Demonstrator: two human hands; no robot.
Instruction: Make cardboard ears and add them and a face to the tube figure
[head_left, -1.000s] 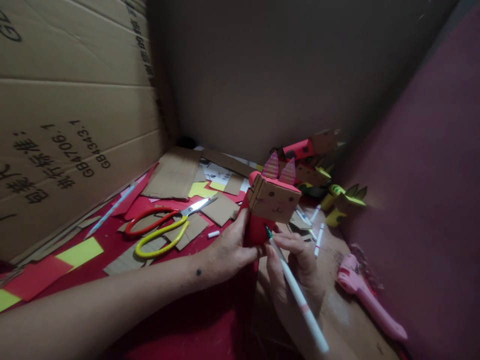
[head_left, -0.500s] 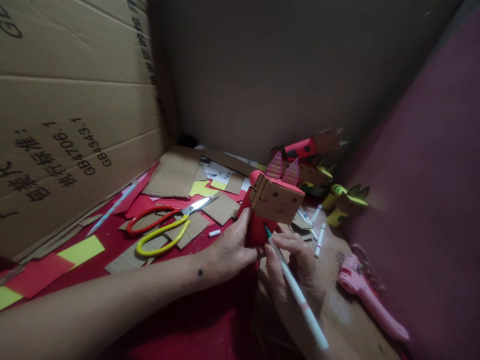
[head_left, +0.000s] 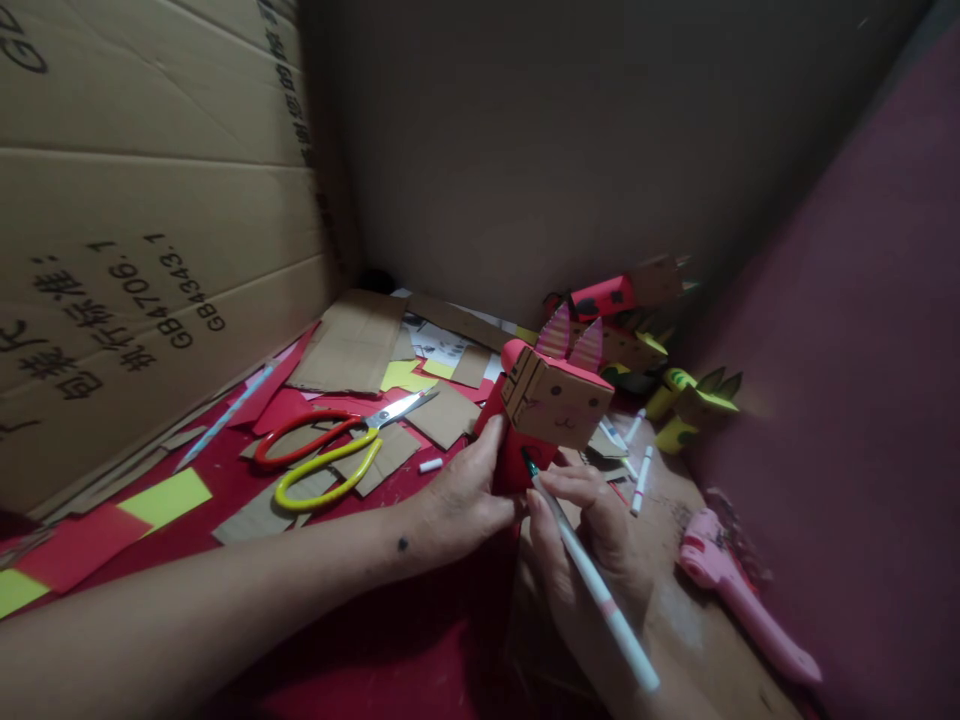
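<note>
A toy animal has a cardboard box head with dot eyes, a small drawn mouth, pink striped ears and a red body. My left hand is closed around the red body from the left and below. In my right hand a white marker is pinched, its dark green tip touching the red body just under the head. A short dark curved line shows beside the tip. Part of the body is hidden behind the head and my fingers.
Scissors with red and yellow handles lie left among cardboard pieces and coloured paper. A white cap is near my left wrist. Several markers, a pink glue gun and other toy animals are right. A large carton stands left.
The marker tip has shifted slightly left on the red body, and a short dark curved line now shows beside it. My left hand keeps its hold.
</note>
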